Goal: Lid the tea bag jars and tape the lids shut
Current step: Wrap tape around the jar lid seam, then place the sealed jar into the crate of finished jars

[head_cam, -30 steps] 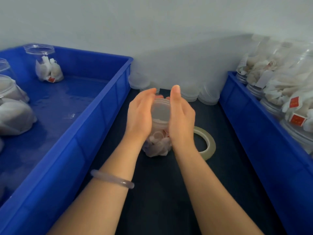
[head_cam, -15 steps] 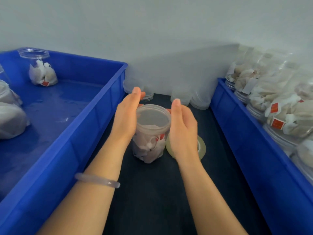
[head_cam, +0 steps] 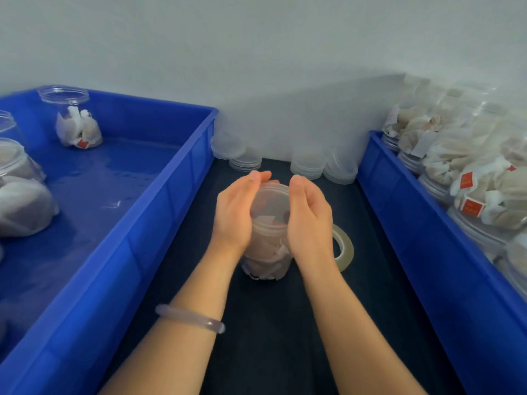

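Note:
A clear plastic jar (head_cam: 268,255) with tea bags inside stands on the dark table between two blue bins. A translucent lid (head_cam: 271,203) sits on its mouth. My left hand (head_cam: 233,215) cups the left side of the lid, and my right hand (head_cam: 309,220) cups the right side, fingers curved round the far rim. Both thumbs are hidden. A roll of clear tape (head_cam: 345,246) lies flat on the table just right of the jar, partly behind my right wrist.
Stacks of spare lids (head_cam: 308,166) stand against the back wall. The left blue bin (head_cam: 171,201) holds an open jar of tea bags (head_cam: 72,121) and more jars at its left edge. The right blue bin (head_cam: 399,209) is piled with filled jars (head_cam: 470,181).
Both hands stayed on either side of the lid. Their fingers went from straight to curved round the rim. The view shifted, and the hands look slightly blurred now.

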`<state>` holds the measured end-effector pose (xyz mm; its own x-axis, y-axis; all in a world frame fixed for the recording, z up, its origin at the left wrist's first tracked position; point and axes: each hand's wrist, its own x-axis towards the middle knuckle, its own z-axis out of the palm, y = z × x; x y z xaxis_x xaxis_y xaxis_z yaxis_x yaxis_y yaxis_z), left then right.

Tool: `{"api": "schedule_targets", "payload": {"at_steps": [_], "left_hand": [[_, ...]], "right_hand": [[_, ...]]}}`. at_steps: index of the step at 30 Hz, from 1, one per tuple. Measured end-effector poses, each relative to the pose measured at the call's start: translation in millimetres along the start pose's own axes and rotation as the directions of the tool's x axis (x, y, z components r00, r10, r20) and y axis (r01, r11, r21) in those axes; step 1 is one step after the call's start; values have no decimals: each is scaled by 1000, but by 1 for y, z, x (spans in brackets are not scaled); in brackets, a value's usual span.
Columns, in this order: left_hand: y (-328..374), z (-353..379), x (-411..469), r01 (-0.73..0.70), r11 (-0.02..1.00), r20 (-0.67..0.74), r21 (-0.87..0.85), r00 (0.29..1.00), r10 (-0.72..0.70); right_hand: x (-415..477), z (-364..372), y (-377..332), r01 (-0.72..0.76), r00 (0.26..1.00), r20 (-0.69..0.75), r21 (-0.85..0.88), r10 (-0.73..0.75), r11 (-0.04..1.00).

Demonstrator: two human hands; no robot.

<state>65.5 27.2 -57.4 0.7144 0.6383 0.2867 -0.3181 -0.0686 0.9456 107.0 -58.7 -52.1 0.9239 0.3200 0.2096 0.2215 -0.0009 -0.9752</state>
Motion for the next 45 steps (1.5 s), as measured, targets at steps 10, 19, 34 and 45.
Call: {"api": "schedule_targets", "payload": {"at_steps": [10,19,34,45], "left_hand": [[-1,7,-5,-41,998,-156,42,987,47],[8,0,-15,97,995,-38,-31,994,-98],[61,31,-29,-88,996,-219,6,972,87],[211,135,-29,-146,942,5,-302,988,155]], "right_hand": [[-8,9,-2,36,976,-217,97,-14,995],[-25,7,2,-43,988,-141,129,61,991],[-35,-5,-53,89,939,-343,152,-32,984],[-26,-106,-208,372,801,-496,-24,-335,928]]}}
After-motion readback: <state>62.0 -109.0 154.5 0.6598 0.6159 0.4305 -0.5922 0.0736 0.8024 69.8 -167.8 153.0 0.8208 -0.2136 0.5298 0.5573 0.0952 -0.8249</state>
